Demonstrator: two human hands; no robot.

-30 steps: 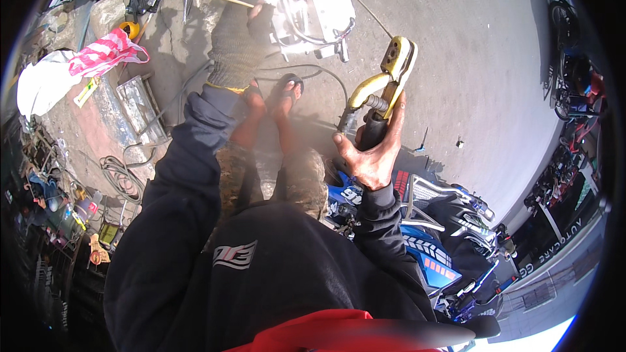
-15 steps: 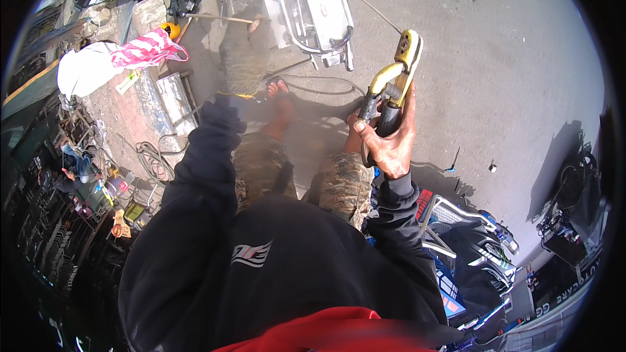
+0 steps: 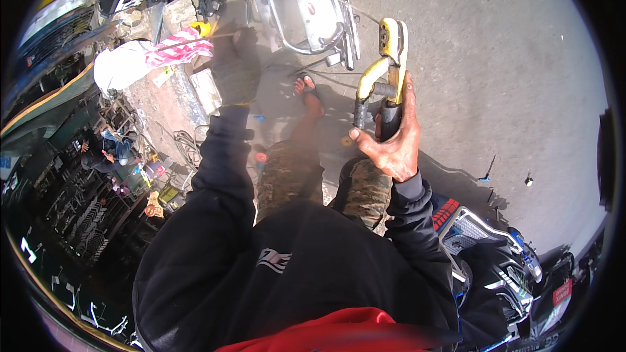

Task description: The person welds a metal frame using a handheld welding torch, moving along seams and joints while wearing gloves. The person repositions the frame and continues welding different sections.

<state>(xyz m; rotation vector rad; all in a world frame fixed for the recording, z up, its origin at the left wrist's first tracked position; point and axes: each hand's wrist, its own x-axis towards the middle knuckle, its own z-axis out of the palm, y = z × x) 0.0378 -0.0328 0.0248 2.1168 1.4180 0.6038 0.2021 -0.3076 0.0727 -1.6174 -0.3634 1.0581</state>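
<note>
Right hand point(image 3: 399, 146) is bare and up in front, closed in a grip — thumb point(image 3: 366, 142) stuck out to the left, fingers point(image 3: 409, 94) pointing away from the body. Right forearm point(image 3: 416, 215) is sleeved to the wrist. Left arm point(image 3: 225, 146) reaches farther out, pretty much extended — gloved left hand point(image 3: 240, 52) is too blurry to make out the fingers.

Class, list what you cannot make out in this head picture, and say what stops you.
All in the head view:
Left hand: blurred inside its grey glove, so its grip is unclear.
Yellow clamp: handle base hidden by the right hand.
Silver metal frame: far end cut off by the top edge.
</note>
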